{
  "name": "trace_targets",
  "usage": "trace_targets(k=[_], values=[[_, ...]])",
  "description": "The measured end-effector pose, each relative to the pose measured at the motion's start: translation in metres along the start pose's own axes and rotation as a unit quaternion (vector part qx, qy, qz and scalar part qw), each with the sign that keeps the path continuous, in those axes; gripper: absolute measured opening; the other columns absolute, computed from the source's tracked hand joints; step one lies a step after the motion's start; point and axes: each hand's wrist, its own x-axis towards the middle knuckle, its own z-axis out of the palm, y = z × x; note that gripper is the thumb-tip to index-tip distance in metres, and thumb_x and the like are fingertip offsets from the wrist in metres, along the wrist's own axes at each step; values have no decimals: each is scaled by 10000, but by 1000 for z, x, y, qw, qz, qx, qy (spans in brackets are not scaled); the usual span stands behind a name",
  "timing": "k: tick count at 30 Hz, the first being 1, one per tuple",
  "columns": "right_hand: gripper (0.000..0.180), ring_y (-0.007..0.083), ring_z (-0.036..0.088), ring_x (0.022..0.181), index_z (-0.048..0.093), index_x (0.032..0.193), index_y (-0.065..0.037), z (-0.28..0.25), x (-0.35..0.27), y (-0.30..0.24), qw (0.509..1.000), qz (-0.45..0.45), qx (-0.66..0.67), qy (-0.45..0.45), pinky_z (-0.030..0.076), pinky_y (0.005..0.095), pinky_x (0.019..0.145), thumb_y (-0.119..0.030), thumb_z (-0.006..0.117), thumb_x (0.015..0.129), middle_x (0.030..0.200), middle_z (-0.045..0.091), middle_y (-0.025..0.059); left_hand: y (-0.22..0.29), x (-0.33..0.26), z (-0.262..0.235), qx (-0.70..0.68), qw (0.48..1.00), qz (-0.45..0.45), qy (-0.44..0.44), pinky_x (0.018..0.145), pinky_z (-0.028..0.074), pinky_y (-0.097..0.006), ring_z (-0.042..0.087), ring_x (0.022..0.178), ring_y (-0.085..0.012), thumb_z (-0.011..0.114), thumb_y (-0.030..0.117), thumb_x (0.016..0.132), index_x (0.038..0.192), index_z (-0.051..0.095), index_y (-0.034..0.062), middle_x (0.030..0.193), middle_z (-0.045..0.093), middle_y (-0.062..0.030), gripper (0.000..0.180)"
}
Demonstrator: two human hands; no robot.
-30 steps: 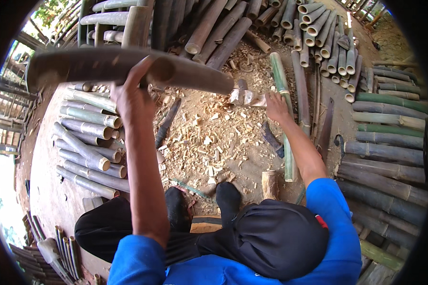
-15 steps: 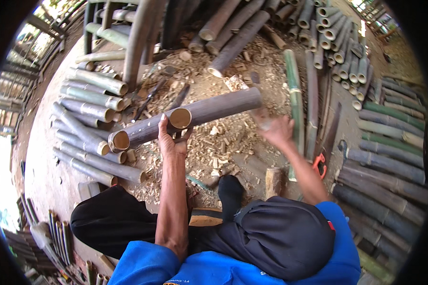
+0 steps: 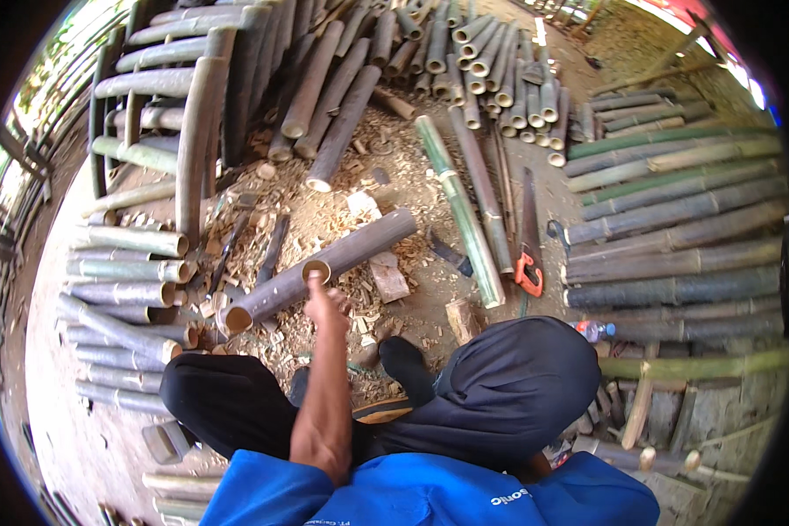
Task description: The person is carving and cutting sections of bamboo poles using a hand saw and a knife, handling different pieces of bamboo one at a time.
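Observation:
A dark bamboo tube [image 3: 364, 243] lies slanted in front of me, its open end at the lower left and its other end at the upper right. My left hand [image 3: 326, 307] is closed on it, the thumb at a round hole cut in its upper side and the other fingers partly hidden. Under and around the tube spread pale wood chips [image 3: 346, 309]. Just beyond it sits a flat pale wood piece [image 3: 388, 277]. My right hand is out of sight; only the blue sleeve shows on that side.
A handsaw [image 3: 529, 230] with an orange handle lies right of a green bamboo pole [image 3: 461, 210]. Cut bamboo tubes [image 3: 127, 294] lie stacked at left, with more piles [image 3: 500, 74] at the back and right [image 3: 675, 254]. A plastic bottle [image 3: 593, 330] lies beside my right knee.
My right hand, earlier a blur beyond the tube near the green pole, has left the view. The view has swung to the right. My left hand still holds the bamboo tube.

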Motion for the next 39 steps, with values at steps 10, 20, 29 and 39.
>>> trace_targets(k=[10,20,29,39], values=[[538,436,583,1156,588,1306,-78,19,-57,78,983,46,38,-175,470,544,956,-363,730,873,1214,602,229,-7,-53,39,435,740,496,-134,920,534,-447,659,1017,-304,846,180,702,1139,672,37,1066,670,-143,491],[463,442,617,1093,624,1228,-69,22,-73,109,964,85,39,-249,494,544,910,-344,725,869,1140,635,234,38,-14,118,646,552,487,-200,1050,466,-572,524,1289,-433,847,238,658,1341,529,79,1355,557,-201,770],[399,447,648,1036,657,1159,-62,22,-69,126,955,95,33,-280,516,544,868,-326,720,866,1073,664,239,11,-2,115,666,497,542,-125,1027,469,-582,544,1282,-370,886,270,693,1337,567,101,1359,553,-143,739],[335,453,683,973,693,1081,-53,6,-39,160,937,71,-2,-341,541,543,821,-306,715,863,998,697,243,23,17,124,698,476,471,-253,916,541,-495,692,1054,-388,836,407,665,1253,614,63,1089,727,-205,717]])
